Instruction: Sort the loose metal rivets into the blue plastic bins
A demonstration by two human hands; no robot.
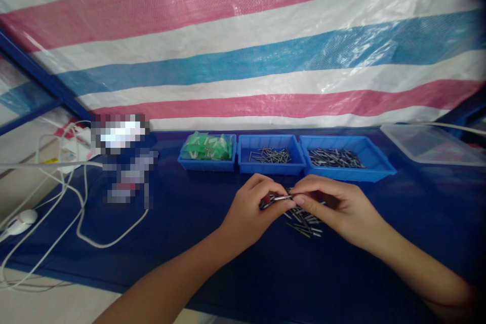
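My left hand [261, 202] pinches a thin metal piece [280, 197] between thumb and fingers, the piece lying roughly level. The fingertips of my right hand [326, 200] are closed at its right end, touching my left fingertips; whatever they grip is too small to name. Below and between both hands lies a loose pile of slim metal pieces [304, 220] on the dark blue table, partly hidden by the hands. Just behind are two blue bins, the middle bin [271, 167] holding thin metal pins and the right bin [351, 174] holding darker metal pieces.
A left blue bin [207, 164] contains green-tinted plastic packets. At the back right rests a clear plastic lid [429, 147]. White cables [85, 212] and a white device [25, 220] occupy the left side. A striped sheet [243, 71] hangs behind the table.
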